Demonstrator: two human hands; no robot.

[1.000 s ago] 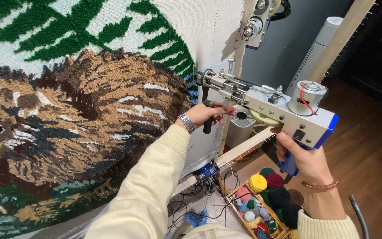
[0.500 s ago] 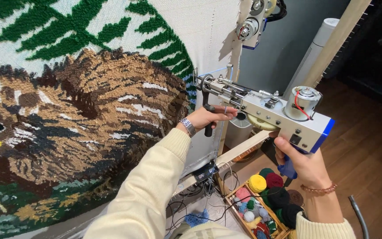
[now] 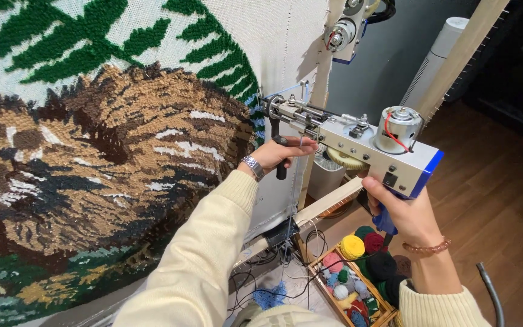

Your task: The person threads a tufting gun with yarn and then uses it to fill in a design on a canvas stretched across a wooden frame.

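I hold a silver and blue tufting gun (image 3: 358,142) in front of a stretched cloth with a tufted brown animal and green fern leaves (image 3: 110,151). My right hand (image 3: 398,209) is wrapped around the gun's blue rear grip. My left hand (image 3: 279,154) grips the black front handle under the gun's nose. The needle end sits close to the cloth near its right edge. A thin yarn strand runs to the gun's front.
A wooden frame post (image 3: 319,79) stands at the cloth's right edge, with a second tufting gun (image 3: 349,27) hanging above. A wooden box of coloured yarn balls (image 3: 361,272) sits on the floor below. Cables (image 3: 273,266) lie by the frame's foot. A white cylinder (image 3: 434,57) stands behind.
The gun and both hands have shifted slightly left toward the cloth, with the nose raised a little.
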